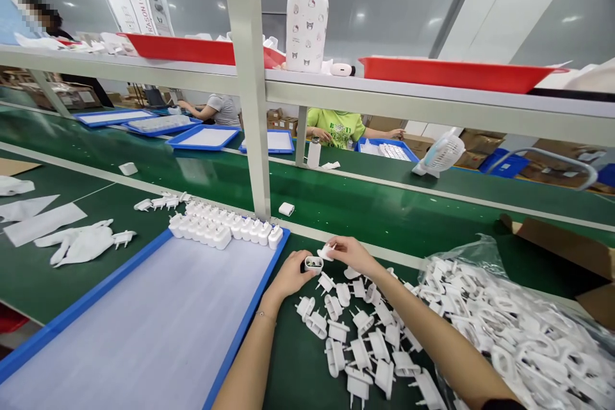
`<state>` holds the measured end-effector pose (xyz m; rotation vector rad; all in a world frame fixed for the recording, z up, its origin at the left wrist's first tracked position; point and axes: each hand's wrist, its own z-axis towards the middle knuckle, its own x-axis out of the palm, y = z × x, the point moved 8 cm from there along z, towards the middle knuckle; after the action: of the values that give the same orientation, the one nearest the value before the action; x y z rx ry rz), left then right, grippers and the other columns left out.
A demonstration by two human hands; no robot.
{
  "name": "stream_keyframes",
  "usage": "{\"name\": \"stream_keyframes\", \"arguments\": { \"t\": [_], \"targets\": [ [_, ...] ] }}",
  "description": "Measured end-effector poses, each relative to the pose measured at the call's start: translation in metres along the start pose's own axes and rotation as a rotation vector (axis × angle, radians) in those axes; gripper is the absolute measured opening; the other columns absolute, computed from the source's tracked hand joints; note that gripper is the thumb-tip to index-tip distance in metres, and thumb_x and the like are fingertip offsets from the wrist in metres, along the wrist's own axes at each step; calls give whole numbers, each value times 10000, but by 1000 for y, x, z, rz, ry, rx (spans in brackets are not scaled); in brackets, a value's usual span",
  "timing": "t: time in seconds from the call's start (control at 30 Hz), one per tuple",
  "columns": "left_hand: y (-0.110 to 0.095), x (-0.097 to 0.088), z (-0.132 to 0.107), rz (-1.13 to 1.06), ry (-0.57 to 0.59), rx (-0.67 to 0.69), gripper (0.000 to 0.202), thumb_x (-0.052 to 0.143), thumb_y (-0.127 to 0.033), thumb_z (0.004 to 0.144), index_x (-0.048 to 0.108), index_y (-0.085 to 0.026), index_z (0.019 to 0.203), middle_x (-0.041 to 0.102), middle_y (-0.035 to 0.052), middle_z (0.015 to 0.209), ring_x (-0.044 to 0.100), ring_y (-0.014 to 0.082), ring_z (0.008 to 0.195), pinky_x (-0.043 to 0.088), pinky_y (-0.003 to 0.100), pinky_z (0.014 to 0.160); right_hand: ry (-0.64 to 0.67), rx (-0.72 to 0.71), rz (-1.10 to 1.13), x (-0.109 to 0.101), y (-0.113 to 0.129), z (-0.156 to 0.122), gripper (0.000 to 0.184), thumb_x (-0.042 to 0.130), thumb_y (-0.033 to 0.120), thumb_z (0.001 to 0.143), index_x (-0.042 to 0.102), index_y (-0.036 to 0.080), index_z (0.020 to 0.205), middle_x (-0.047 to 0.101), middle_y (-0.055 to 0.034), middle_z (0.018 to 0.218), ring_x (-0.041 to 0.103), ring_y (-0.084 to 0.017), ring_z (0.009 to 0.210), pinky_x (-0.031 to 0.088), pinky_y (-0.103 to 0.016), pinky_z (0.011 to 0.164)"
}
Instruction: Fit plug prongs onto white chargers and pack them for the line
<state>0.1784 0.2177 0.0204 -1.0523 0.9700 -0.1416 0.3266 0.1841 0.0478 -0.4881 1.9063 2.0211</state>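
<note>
My left hand [291,277] is closed around a white charger housing [314,263], whose end faces me uncapped and shows parts inside. Just right of it, my right hand [353,254] pinches a white plug cover [326,252] close to the housing's rim; whether the two touch I cannot tell. Beneath my hands and right forearm lies a loose heap of white plug covers [360,353] with pins, on the green bench. To the left, a blue-rimmed tray [158,327] holds rows of white chargers [223,230] along its far end.
At right a clear plastic bag [519,327] spills many white plug covers beside a cardboard box [552,250]. A green conveyor belt [384,218] runs behind, carrying a white housing [286,209]. A shelf post [247,109] rises beyond the tray. White gloves [81,243] lie left. Co-workers sit across.
</note>
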Motion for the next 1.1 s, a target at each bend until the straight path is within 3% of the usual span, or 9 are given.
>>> {"name": "stream_keyframes", "arguments": {
  "t": [0.2, 0.37, 0.67, 0.9, 1.1],
  "targets": [
    [6, 2, 1, -2, -52, 14, 228, 622, -318, 792, 580, -185, 972, 604, 44, 970, 519, 235, 958, 413, 334, 835, -43, -73, -275, 28, 28, 4, 92, 587, 210, 790, 654, 187, 849, 674, -31, 847, 597, -184, 770, 423, -281, 716],
    [6, 2, 1, -27, -74, 32, 206, 636, -291, 773, 580, -186, 942, 597, 37, 925, 520, 233, 920, 404, 342, 822, 14, -93, -479, 31, 45, 5, 101, 589, 133, 787, 664, 193, 819, 673, -17, 811, 583, -167, 755, 376, -248, 677],
    [5, 0, -5, -161, -108, 36, 100, 582, -195, 767, 551, -191, 863, 589, 23, 863, 538, 203, 839, 411, 327, 785, 69, 22, -750, 35, 50, 10, 70, 597, 150, 793, 626, 181, 848, 654, -46, 829, 579, -184, 783, 291, -239, 598],
    [-1, -2, -8, -298, -96, 70, 176, 497, -354, 886, 547, -188, 917, 621, 26, 912, 578, 175, 858, 455, 288, 787, 84, 71, -803, 40, 53, 6, 56, 644, 237, 788, 598, 207, 801, 653, -31, 844, 583, -205, 817, 252, -245, 585],
    [-5, -5, -7, -234, -129, 65, 163, 481, -345, 887, 533, -191, 891, 603, 21, 868, 560, 171, 819, 441, 279, 751, 21, 34, -711, 40, 51, -3, 55, 586, 203, 838, 621, 187, 877, 657, -65, 926, 590, -214, 852, 332, -252, 644]
  ]
}}
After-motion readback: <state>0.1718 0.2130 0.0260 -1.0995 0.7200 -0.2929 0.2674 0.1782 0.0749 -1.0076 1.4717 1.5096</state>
